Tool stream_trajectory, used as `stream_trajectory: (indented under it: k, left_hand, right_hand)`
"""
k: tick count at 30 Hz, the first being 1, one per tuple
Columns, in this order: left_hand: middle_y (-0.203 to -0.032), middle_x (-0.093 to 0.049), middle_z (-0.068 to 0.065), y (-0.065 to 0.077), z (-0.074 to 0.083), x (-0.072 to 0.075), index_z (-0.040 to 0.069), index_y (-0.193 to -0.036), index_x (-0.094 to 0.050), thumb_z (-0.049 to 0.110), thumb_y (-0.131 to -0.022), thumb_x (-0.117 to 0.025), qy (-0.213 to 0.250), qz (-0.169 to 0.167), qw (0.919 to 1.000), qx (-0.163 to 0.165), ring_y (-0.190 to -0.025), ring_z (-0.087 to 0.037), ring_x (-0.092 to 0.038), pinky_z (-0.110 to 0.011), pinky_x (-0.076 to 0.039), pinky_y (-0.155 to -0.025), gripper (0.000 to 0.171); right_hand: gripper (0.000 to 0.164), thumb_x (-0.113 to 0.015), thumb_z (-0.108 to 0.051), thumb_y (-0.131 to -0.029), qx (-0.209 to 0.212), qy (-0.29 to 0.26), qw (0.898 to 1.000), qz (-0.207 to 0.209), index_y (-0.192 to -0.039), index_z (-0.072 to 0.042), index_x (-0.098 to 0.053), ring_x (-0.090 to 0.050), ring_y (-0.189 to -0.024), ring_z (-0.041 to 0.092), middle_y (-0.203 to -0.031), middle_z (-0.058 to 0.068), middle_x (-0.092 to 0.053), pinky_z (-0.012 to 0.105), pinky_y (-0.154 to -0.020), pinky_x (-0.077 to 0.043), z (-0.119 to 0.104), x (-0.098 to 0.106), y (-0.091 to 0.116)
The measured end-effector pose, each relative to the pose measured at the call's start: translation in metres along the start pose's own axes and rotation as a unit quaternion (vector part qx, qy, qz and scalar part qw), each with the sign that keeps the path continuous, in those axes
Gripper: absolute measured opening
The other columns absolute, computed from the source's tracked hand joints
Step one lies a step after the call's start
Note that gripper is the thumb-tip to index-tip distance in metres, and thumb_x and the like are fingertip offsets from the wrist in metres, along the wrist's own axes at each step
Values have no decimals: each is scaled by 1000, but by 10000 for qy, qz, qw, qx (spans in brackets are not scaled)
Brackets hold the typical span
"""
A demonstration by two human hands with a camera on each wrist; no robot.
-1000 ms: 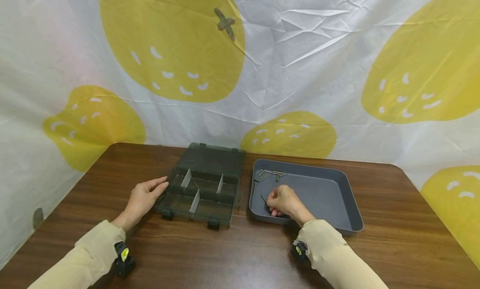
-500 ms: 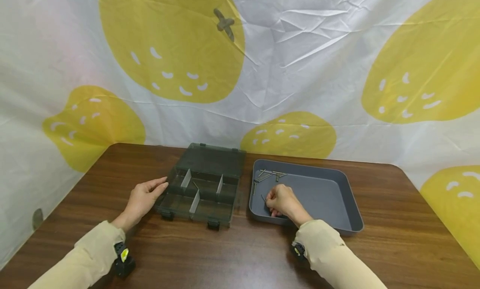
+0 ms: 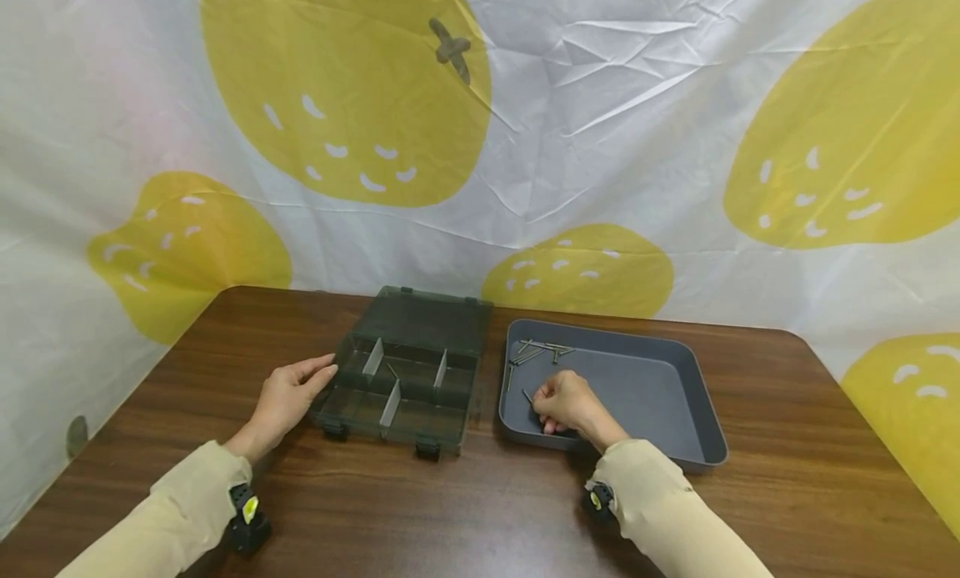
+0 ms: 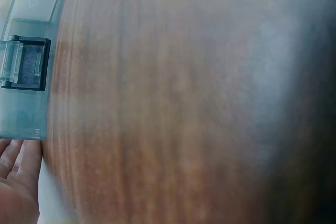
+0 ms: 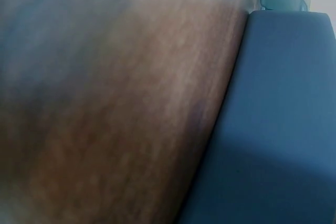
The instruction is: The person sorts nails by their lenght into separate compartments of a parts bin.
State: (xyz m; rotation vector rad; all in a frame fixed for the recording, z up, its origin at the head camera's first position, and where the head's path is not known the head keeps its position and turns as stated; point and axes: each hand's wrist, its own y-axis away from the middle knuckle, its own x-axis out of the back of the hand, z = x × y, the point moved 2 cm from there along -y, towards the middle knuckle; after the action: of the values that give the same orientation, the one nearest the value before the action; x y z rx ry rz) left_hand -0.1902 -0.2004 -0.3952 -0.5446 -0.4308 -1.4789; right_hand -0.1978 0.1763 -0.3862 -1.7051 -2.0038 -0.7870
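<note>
In the head view my left hand rests its fairly straight fingers against the left side of a translucent dark green compartment box. The left wrist view shows those fingers right at the box's end. The box's lid is raised at the back, and one thin screw lies in a rear compartment. Over the front left of a grey tray, my right hand pinches a thin metal screw, whose end sticks out past the fingertips. Several similar screws lie in the tray's back left corner.
White dividers split the box into sections. Two latches stick out at its front. The tray's raised wall stands a small gap to the right of the box, on a brown wooden table. A patterned cloth hangs behind.
</note>
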Motion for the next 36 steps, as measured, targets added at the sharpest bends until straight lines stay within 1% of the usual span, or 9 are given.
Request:
stream_trajectory:
  k: [2, 8, 12, 17, 23, 28, 31, 36]
  left_hand:
    - [-133, -52, -20, 0, 0, 0, 1, -132, -54, 32, -97, -52, 1, 4, 10000, 2, -123, -37, -50, -50, -43, -98, 46]
    - [-132, -53, -20, 1, -1, -1, 1, -131, -55, 30, -97, -53, -13, 36, 10000, -34, -122, -37, -50, -50, -44, -97, 45]
    - [-133, -53, -20, 0, -1, -1, 1, -132, -54, 31, -97, -52, -35, 15, 10000, -44, -123, -37, -49, -50, -44, -97, 46]
    - [-132, -53, -20, 0, -1, -1, 1, -132, -54, 30, -98, -52, -87, 23, 9999, -58, -123, -37, -49, -51, -43, -97, 45]
    - [-133, -53, -19, 0, -1, -1, 1, -132, -54, 30, -98, -52, -90, 8, 9999, -64, -122, -37, -50, -51, -44, -96, 45]
    - [-133, -53, -19, 0, -1, 0, 2, -132, -54, 31, -97, -52, -63, 5, 10000, -52, -123, -37, -50, -51, -44, -97, 46]
    - [-133, -52, -19, 0, -1, 0, 2, -133, -53, 32, -97, -52, -50, -6, 10000, -42, -123, -37, -49, -51, -44, -97, 46]
    - [-133, -52, -19, -1, -1, -1, 2, -133, -53, 31, -97, -53, -60, 2, 10000, -57, -123, -37, -49, -51, -44, -97, 46]
  right_hand:
    - [12, -56, 5, -78, -62, -130, 9999, -34, -68, 1, -63, -48, -35, 1, -47, -2, -52, 15, -36, -41, 1, 0, 0]
    - [12, -57, 3, -82, -62, -291, 9995, -127, -71, 3, -63, -49, -36, 0, -49, -1, -53, 15, -37, -43, 2, 0, 1]
    - [11, -55, 3, -83, -109, -525, 9984, -173, -77, 6, -64, -49, -37, 0, -51, -2, -53, 14, -37, -41, 3, 1, 0]
    - [14, -52, 3, -87, -184, -858, 9958, -267, -85, 11, -63, -48, -38, 0, -52, -3, -51, 14, -38, -39, 4, 2, 0]
    - [15, -52, 3, -86, -218, -1240, 9915, -322, -90, 13, -62, -48, -40, 0, -53, -4, -51, 14, -39, -39, 3, 3, 1]
    - [17, -51, 3, -86, -191, -1633, 9857, -364, -95, 15, -59, -48, -41, -2, -54, -5, -51, 12, -39, -39, -4, 7, 0]
    - [19, -50, 2, -86, -134, -1775, 9833, -388, -96, 15, -58, -49, -41, -3, -54, -5, -51, 11, -39, -40, -11, 9, -1]
    - [17, -49, 2, -85, -87, -2105, 9763, -495, -96, 13, -57, -49, -42, -2, -55, -5, -52, 11, -41, -41, -25, 7, -2]
